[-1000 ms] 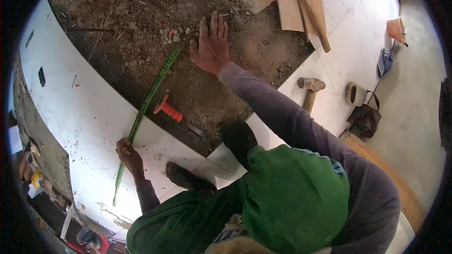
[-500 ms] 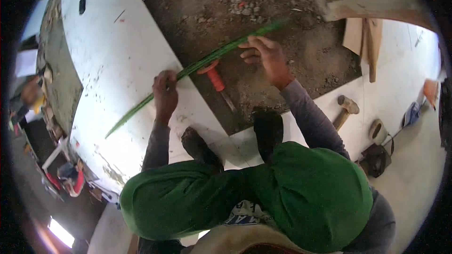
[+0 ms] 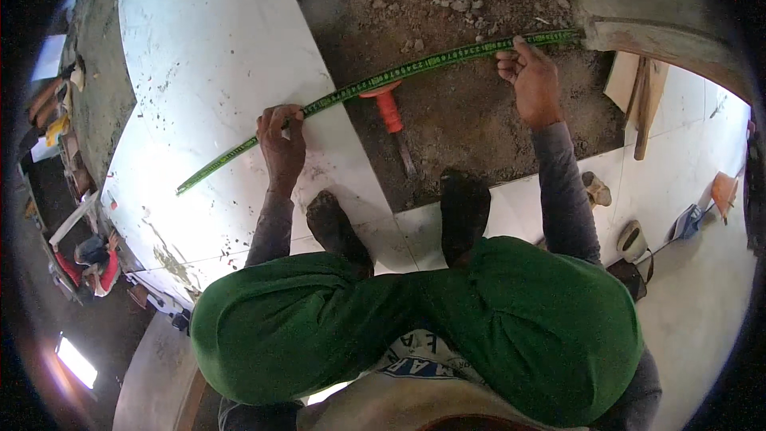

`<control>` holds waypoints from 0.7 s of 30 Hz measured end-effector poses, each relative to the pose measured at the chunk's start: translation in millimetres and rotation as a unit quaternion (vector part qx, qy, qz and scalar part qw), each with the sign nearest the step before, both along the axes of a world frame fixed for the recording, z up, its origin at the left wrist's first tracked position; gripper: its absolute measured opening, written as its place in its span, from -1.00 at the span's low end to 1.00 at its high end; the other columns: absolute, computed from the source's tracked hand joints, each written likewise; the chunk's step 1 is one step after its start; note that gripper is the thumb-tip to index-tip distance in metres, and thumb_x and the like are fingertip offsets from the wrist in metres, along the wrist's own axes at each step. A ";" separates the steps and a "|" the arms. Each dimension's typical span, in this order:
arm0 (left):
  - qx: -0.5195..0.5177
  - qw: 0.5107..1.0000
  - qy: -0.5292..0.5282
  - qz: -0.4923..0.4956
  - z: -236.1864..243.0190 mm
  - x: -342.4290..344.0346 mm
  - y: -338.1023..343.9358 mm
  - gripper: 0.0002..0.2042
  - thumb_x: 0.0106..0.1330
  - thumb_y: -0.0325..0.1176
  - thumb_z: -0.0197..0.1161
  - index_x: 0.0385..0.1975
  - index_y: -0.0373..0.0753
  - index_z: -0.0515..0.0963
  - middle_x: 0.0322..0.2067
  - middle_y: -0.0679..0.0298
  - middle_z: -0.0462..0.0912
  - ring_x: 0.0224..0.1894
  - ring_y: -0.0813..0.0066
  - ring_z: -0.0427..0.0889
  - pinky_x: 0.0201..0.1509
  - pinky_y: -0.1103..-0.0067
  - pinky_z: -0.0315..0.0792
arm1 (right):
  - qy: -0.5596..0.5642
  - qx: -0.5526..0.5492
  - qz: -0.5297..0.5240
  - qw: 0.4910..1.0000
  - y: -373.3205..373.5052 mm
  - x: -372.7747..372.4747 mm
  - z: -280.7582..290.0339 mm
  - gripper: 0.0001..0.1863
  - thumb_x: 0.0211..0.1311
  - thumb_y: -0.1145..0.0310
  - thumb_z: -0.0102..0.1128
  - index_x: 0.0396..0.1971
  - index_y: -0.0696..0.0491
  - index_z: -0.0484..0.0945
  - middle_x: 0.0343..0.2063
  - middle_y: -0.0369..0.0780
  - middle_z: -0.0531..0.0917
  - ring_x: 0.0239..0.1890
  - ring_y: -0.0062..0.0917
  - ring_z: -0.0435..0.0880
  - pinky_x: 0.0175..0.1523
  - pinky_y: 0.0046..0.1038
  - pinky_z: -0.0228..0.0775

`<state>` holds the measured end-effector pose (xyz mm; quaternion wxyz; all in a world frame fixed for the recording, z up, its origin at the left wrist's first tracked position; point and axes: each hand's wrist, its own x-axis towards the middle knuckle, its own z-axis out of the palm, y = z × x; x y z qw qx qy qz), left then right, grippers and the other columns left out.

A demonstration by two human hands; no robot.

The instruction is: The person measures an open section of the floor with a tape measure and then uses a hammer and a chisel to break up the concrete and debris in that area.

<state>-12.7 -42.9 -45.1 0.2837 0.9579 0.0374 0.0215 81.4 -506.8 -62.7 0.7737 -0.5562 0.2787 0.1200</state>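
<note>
My left hand (image 3: 281,140) grips a green tape measure (image 3: 427,62) over the white tiles (image 3: 219,40). My right hand (image 3: 529,80) pinches the tape farther along it, its far end reaching a concrete edge (image 3: 622,32). The tape runs diagonally from the tiles across bare dirt with rubble (image 3: 471,128). Below it lies a chisel (image 3: 387,112) with a red handle and round guard, partly hidden by the tape. My dark-covered feet (image 3: 467,207) are at the boundary of tiles and dirt.
Wood pieces (image 3: 642,96) lie beside the right-hand tiles, with a hammer (image 3: 597,190) partly behind my right arm. An orange hard container (image 3: 722,191), a shoe (image 3: 630,239) and a dark bag (image 3: 630,279) lie at right. At far left, a person in red (image 3: 100,271) is among scattered materials.
The tape has swung from steeply diagonal to a flatter line reaching the concrete edge. My left hand has moved up; my right hand has moved from the dirt onto the tape.
</note>
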 end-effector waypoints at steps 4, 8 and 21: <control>-0.003 1.000 0.005 0.018 -1.3 -4.7 5.5 -0.93 0.39 -0.37 0.36 -0.20 -0.10 0.71 -0.14 0.25 0.67 -0.02 0.15 0.57 0.16 0.23 0.40 | 0.020 0.002 0.039 0.999 19.6 -13.2 -0.2 -0.56 0.46 0.03 0.34 -0.04 0.15 0.60 -0.17 -0.10 0.75 -0.19 -0.50 0.72 -0.11 -0.35 0.63; -0.009 1.000 -0.017 -0.009 -0.7 5.6 5.5 -0.91 0.38 -0.32 0.38 -0.20 -0.08 0.73 -0.14 0.29 0.66 -0.01 0.16 0.56 0.17 0.23 0.37 | 0.009 -0.164 0.336 0.927 94.6 -51.1 20.0 -0.55 0.47 0.02 0.27 -0.02 0.16 0.67 -0.33 -0.22 0.74 -0.34 -0.41 0.71 -0.18 -0.31 0.57; -0.030 0.995 -0.024 -0.089 -12.9 28.2 20.2 -0.87 0.30 -0.45 0.43 -0.18 -0.16 0.75 -0.15 0.21 0.73 -0.05 0.14 0.63 0.08 0.28 0.49 | 0.008 -0.312 0.281 0.908 140.1 -94.6 21.5 -0.53 0.33 -0.02 0.38 -0.24 0.18 0.61 -0.53 -0.14 0.69 -0.52 -0.46 0.71 -0.35 -0.34 0.56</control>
